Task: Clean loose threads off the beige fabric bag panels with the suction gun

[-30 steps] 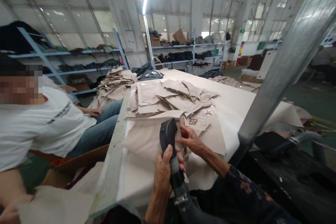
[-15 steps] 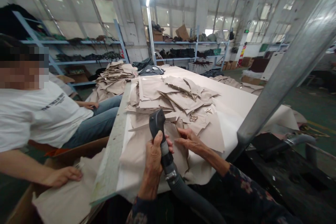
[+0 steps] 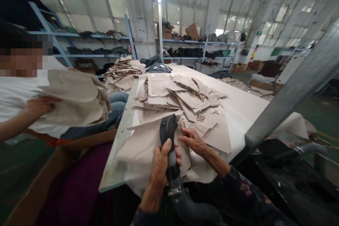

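Observation:
My left hand (image 3: 162, 159) is wrapped round the neck of a black vacuum-like nozzle (image 3: 167, 129), whose ribbed hose (image 3: 185, 201) runs down toward me. The nozzle's head rests over a beige fabric piece (image 3: 144, 144) near the table's front. Just right of the nozzle, my right hand (image 3: 192, 140) has its fingers bent together at the edge of the beige pieces; what they pinch is too small to make out. Behind both hands lies a loose pile of beige cut pieces (image 3: 161, 90), with small gold-coloured metal bits (image 3: 201, 117) on it.
At the left a seated person holds a beige fabric stack (image 3: 76, 99) above an open cardboard box (image 3: 50, 169) with purple inside. A slanted metal post (image 3: 288, 91) rises at the right, beside black equipment (image 3: 296, 180). More beige stacks (image 3: 124, 70) stand beyond the table's left edge.
The person at the left has lifted the beige stack out of the box. Under the nozzle, the beige fabric now spreads further left. My left hand still holds the nozzle; the view has shifted slightly.

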A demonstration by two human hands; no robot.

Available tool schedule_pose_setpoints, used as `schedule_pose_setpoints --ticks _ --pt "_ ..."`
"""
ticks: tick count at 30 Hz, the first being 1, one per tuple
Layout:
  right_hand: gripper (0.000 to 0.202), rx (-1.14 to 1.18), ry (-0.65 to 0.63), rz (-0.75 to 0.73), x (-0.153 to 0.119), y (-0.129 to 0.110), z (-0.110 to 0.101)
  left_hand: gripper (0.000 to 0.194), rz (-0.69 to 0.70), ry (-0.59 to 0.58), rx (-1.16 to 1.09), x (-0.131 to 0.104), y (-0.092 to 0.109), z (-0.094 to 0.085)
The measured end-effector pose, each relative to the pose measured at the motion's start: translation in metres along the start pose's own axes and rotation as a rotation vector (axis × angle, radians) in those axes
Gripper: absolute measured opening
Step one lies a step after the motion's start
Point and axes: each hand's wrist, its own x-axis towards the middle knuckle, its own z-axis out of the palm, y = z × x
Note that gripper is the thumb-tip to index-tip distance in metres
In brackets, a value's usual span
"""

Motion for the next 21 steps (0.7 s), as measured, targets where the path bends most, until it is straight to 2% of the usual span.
schedule_pose_setpoints --ticks 3,6,10,12,15,18,21 --pt "0.021 -0.039 0.004 0.002 0.002 0.003 -0.002 0.045 -0.020 0.006 -0.006 -0.001 -0.001 0.000" --pt "0.011 -0.153 0.027 -0.081 0.007 0.005 -0.001 0.045 -0.046 0.003 -0.023 -0.004 -0.001 0.001" --pt "0.013 -0.310 0.044 -0.096 0.005 0.005 0.001 0.042 0.049 0.042 -0.013 0.005 0.006 -0.005" --pt "0.013 -0.283 0.057 -0.040 0.003 0.006 0.002 0.041 0.090 0.082 -0.025 0.009 0.009 -0.011" --pt "0.016 -0.206 0.082 0.018 0.005 0.008 0.004 0.041 0.049 0.092 -0.045 0.008 0.006 -0.015" --pt "0.016 -0.239 0.065 -0.030 0.011 0.006 0.006 0.044 -0.003 0.056 -0.018 0.003 0.001 -0.012" --pt "0.017 -0.311 0.067 -0.083 0.013 0.004 0.007 0.045 0.012 0.071 0.011 -0.001 0.001 -0.009"
